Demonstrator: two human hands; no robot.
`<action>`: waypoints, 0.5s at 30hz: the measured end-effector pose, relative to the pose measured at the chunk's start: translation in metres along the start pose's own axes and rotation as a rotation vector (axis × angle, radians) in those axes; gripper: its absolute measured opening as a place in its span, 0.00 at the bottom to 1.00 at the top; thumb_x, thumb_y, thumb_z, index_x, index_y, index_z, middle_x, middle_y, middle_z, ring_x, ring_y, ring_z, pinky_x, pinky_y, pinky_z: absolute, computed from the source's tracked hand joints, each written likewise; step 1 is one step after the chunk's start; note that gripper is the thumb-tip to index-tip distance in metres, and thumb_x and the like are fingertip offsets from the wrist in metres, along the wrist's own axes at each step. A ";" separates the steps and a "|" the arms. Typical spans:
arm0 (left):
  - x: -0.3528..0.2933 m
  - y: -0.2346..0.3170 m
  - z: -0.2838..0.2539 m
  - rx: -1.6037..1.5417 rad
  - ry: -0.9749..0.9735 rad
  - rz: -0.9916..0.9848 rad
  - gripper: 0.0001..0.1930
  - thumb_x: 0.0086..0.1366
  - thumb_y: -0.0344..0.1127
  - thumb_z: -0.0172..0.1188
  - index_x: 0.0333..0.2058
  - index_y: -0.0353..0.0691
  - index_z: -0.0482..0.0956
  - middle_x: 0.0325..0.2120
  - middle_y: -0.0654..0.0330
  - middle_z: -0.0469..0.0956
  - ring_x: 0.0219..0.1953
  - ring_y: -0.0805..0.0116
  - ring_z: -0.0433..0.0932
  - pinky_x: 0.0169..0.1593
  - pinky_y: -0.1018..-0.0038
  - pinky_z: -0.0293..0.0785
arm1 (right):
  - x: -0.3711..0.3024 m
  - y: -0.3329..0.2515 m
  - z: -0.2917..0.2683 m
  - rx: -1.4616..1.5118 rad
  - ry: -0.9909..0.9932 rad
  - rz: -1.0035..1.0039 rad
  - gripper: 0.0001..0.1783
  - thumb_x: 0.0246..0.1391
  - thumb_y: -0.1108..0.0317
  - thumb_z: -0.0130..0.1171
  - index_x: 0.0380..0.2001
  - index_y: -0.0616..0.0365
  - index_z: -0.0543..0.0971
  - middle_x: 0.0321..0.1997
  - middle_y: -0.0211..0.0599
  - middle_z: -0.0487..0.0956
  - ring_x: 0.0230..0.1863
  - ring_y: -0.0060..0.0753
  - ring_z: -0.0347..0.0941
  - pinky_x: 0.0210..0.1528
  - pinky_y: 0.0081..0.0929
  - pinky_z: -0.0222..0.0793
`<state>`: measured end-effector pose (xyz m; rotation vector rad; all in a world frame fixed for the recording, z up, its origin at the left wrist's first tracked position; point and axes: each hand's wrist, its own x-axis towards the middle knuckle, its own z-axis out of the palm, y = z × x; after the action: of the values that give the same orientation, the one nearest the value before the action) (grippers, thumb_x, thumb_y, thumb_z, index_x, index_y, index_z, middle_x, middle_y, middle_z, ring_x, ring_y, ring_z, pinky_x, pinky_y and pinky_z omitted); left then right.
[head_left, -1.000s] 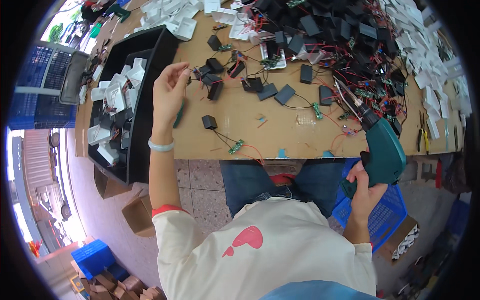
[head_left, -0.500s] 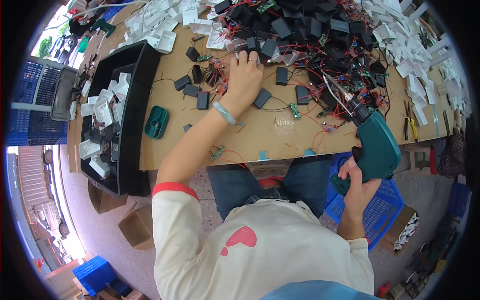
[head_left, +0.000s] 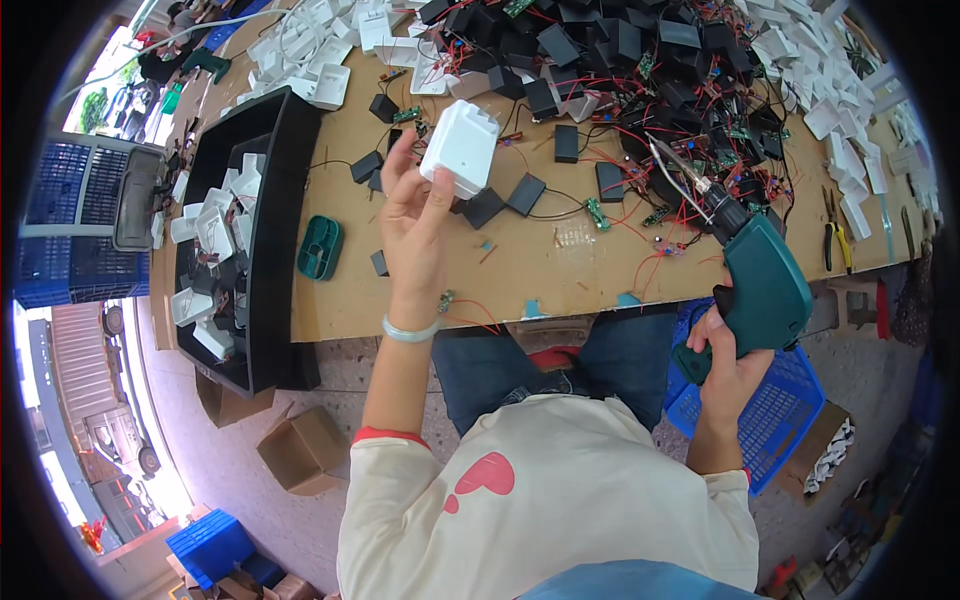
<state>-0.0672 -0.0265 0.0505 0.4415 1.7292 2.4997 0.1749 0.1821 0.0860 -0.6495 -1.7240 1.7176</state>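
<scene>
My left hand (head_left: 419, 215) holds up a small white plastic housing (head_left: 463, 148) over the table, thumb on its near edge and the other fingers behind it. My right hand (head_left: 725, 355) is wrapped around the grip of a green soldering gun (head_left: 768, 285), near the table's right front edge. Its metal tip (head_left: 680, 172) points up and left, toward the wired parts. Beneath and beyond the housing lie black rectangular boxes (head_left: 526, 194) with thin wires and small green circuit boards (head_left: 596, 213). A large pile of such black boxes (head_left: 610, 50) covers the far middle.
At left stands a long black bin (head_left: 262, 230) with white housings and black boxes in it. Beside it sits a small green tray (head_left: 320, 247). White housings (head_left: 800, 60) heap at the far right, near yellow-handled pliers (head_left: 834, 235). A blue basket (head_left: 770, 430) is below the table.
My left hand has come back from the far pile toward me and now holds up the white housing. My right hand keeps the soldering gun in nearly the same place.
</scene>
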 end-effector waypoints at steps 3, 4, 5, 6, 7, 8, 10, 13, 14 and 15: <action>-0.008 0.024 0.005 0.556 -0.104 0.402 0.07 0.61 0.29 0.69 0.37 0.37 0.84 0.65 0.55 0.63 0.57 0.65 0.71 0.61 0.63 0.67 | -0.003 0.000 -0.002 -0.008 0.000 -0.004 0.19 0.60 0.77 0.54 0.54 0.69 0.73 0.24 0.32 0.71 0.22 0.21 0.65 0.26 0.23 0.65; -0.010 0.029 0.008 0.954 -0.192 0.711 0.07 0.56 0.28 0.70 0.35 0.38 0.84 0.63 0.53 0.65 0.57 0.60 0.72 0.61 0.59 0.66 | -0.003 0.000 -0.003 -0.016 0.027 -0.001 0.19 0.60 0.77 0.54 0.54 0.69 0.73 0.24 0.32 0.71 0.22 0.20 0.65 0.26 0.23 0.65; -0.011 0.030 0.008 0.942 -0.346 0.789 0.12 0.47 0.28 0.71 0.32 0.41 0.82 0.57 0.52 0.72 0.57 0.54 0.71 0.63 0.53 0.64 | -0.004 -0.002 -0.002 -0.021 0.042 0.002 0.19 0.60 0.77 0.54 0.54 0.69 0.73 0.24 0.33 0.71 0.22 0.20 0.65 0.26 0.23 0.65; -0.019 0.034 0.011 1.135 -0.544 0.868 0.11 0.48 0.30 0.70 0.32 0.42 0.80 0.53 0.55 0.75 0.58 0.54 0.71 0.63 0.54 0.64 | -0.004 -0.003 -0.002 -0.025 0.043 0.005 0.19 0.60 0.77 0.54 0.54 0.69 0.73 0.24 0.33 0.71 0.22 0.20 0.65 0.26 0.23 0.65; -0.032 0.038 0.021 1.328 -0.678 0.916 0.09 0.54 0.33 0.65 0.35 0.45 0.79 0.48 0.59 0.76 0.55 0.58 0.72 0.61 0.58 0.66 | -0.003 -0.003 -0.002 -0.028 0.048 0.000 0.19 0.60 0.77 0.53 0.54 0.69 0.73 0.24 0.33 0.71 0.22 0.20 0.65 0.26 0.23 0.65; -0.045 0.031 0.024 1.326 -0.672 0.911 0.09 0.54 0.33 0.65 0.35 0.45 0.79 0.48 0.59 0.76 0.55 0.58 0.72 0.61 0.58 0.66 | -0.003 -0.004 -0.002 -0.031 0.046 -0.008 0.19 0.60 0.77 0.53 0.54 0.69 0.73 0.25 0.33 0.71 0.22 0.20 0.65 0.26 0.23 0.64; -0.064 0.004 0.018 1.533 -1.055 0.918 0.09 0.58 0.35 0.59 0.38 0.44 0.77 0.43 0.60 0.75 0.51 0.62 0.73 0.60 0.63 0.68 | -0.003 -0.005 -0.001 -0.021 0.030 -0.008 0.19 0.60 0.77 0.53 0.54 0.69 0.73 0.25 0.33 0.71 0.22 0.20 0.65 0.26 0.23 0.64; -0.060 -0.009 0.000 1.575 -1.105 1.130 0.11 0.59 0.37 0.57 0.40 0.43 0.77 0.39 0.61 0.73 0.48 0.65 0.73 0.60 0.67 0.69 | -0.006 -0.005 -0.002 -0.016 0.006 -0.004 0.19 0.60 0.78 0.53 0.54 0.69 0.72 0.25 0.33 0.71 0.22 0.20 0.65 0.26 0.23 0.64; -0.053 -0.010 -0.003 1.569 -1.107 1.127 0.11 0.59 0.37 0.57 0.40 0.43 0.77 0.39 0.61 0.73 0.48 0.65 0.73 0.60 0.67 0.69 | -0.007 -0.005 -0.003 -0.026 -0.011 -0.003 0.19 0.60 0.78 0.52 0.55 0.69 0.72 0.25 0.33 0.72 0.22 0.20 0.65 0.26 0.23 0.64; -0.043 -0.007 -0.005 1.607 -1.146 1.229 0.11 0.59 0.38 0.57 0.40 0.43 0.77 0.40 0.60 0.73 0.49 0.65 0.73 0.60 0.67 0.68 | -0.009 -0.005 -0.002 -0.026 -0.016 -0.001 0.19 0.60 0.78 0.52 0.55 0.69 0.72 0.25 0.33 0.72 0.22 0.20 0.65 0.26 0.23 0.64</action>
<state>-0.0287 -0.0379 0.0336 2.6405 2.3975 -0.3010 0.1829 0.1774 0.0904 -0.6478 -1.7601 1.7066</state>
